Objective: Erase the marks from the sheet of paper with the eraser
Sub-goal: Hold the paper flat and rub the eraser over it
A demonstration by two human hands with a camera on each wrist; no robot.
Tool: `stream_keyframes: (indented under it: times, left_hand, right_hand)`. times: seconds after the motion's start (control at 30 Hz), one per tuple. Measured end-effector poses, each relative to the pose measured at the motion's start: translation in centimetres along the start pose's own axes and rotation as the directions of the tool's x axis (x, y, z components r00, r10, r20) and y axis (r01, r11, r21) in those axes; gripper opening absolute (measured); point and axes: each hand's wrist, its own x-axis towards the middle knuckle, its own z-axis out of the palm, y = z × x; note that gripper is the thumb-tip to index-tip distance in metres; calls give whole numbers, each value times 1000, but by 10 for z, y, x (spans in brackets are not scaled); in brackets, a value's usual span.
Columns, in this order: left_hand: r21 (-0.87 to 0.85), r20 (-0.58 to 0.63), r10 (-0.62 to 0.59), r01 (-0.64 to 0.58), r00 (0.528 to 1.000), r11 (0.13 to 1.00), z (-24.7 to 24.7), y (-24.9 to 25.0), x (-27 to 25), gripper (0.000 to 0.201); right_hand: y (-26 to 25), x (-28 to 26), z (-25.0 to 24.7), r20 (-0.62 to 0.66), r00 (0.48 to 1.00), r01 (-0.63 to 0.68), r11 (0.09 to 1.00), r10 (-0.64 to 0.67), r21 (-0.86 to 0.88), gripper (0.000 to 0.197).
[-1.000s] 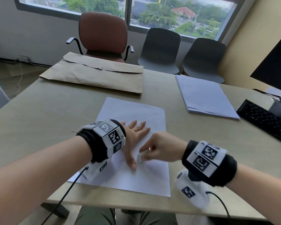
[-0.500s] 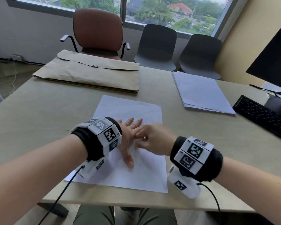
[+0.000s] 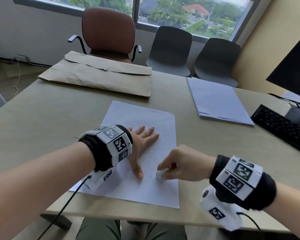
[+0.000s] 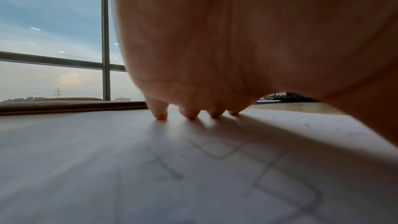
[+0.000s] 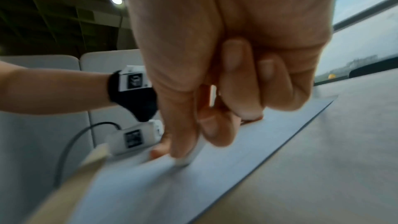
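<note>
A white sheet of paper [image 3: 139, 118] lies on the table in front of me. My left hand [image 3: 142, 144] rests flat on it with straight, spread fingers, pinning it down. My right hand [image 3: 177, 163] pinches a small white eraser [image 3: 160, 174] and presses it onto the sheet's lower right part. Dark eraser crumbs [image 3: 150, 159] are scattered between the two hands. In the left wrist view, faint pencil marks [image 4: 237, 157] show on the paper under the palm, and the fingertips [image 4: 160, 115] touch the sheet. The right wrist view is blurred; the eraser [image 5: 183, 161] shows below the fingers.
A brown envelope [image 3: 100, 78] lies at the table's far side. A stack of pale sheets [image 3: 216, 101] sits to the right, with a black keyboard [image 3: 284, 127] and a monitor [image 3: 294, 66] beyond it. Chairs stand behind the table [image 3: 33, 118].
My right hand has slid the eraser back toward me and to the right, away from the left hand's fingers. The left hand has stayed flat on the sheet.
</note>
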Motion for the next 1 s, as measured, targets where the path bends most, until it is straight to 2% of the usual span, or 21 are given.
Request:
stream_keyframes:
  times: [0.03,0.1,0.17,0.23,0.3,0.37,0.47,0.57,0.67,0.73,0.83,0.9,0.93,1.0]
  left_hand:
    - [2,4,-3,3,1000,1000,0,0,0,136]
    - [9,6,-8,8,1000,1000,0,1,-1,136]
    - [8,7,-9,9,1000,1000,-1,2,-2,135]
    - [5,5,-8,8,1000,1000,-1,3,-2,135]
    - [6,3,-4,4,1000,1000,-1,4,-3,135]
    - [5,6,-5,5,1000,1000,-1,4,-3,135]
    - [13,9,-12,12,1000,1000,-2,4,-4,135]
    - [15,7,-17,17,1000,1000,-2,5,-5,134]
    - [24,1,-8,8,1000,1000,-2,6,-5,134]
    - [25,-1,-7,7,1000,1000,-1,6,-4,134]
    - [22,1,-10,10,1000,1000,-2,5,-4,135]
    - [16,1,-7,7,1000,1000,-2,6,-4,135]
    - [11,0,-7,7,1000,1000,-2,6,-4,135]
    - [4,-3,-7,7,1000,1000,-1,6,-4,134]
  right_hand:
    - [2,4,-4,-15,1000,-19,1000,19,-18,22]
    - [7,14,-11,-125,989,-76,997,75,-7,28]
    - [11,18,-9,-211,973,-89,996,90,14,27]
    - [12,10,-1,-178,983,-49,999,52,23,21]
    - [10,-2,5,-71,997,-2,999,5,45,13]
    - [9,-3,0,-9,1000,-7,998,8,68,14]
    - [15,10,-9,-108,990,-82,990,95,116,24]
    - [14,11,-3,-197,978,-51,991,74,121,18]
    - [8,-3,7,-94,996,5,995,4,100,17]
    - [6,-4,2,-28,999,-18,996,21,91,17]
    - [14,12,-10,-149,983,-98,993,107,70,27]
    - [16,18,-10,-228,964,-128,990,140,67,21]
    - [16,16,-8,-233,965,-114,992,125,58,17]
    - [11,6,0,-163,985,-47,999,49,14,29]
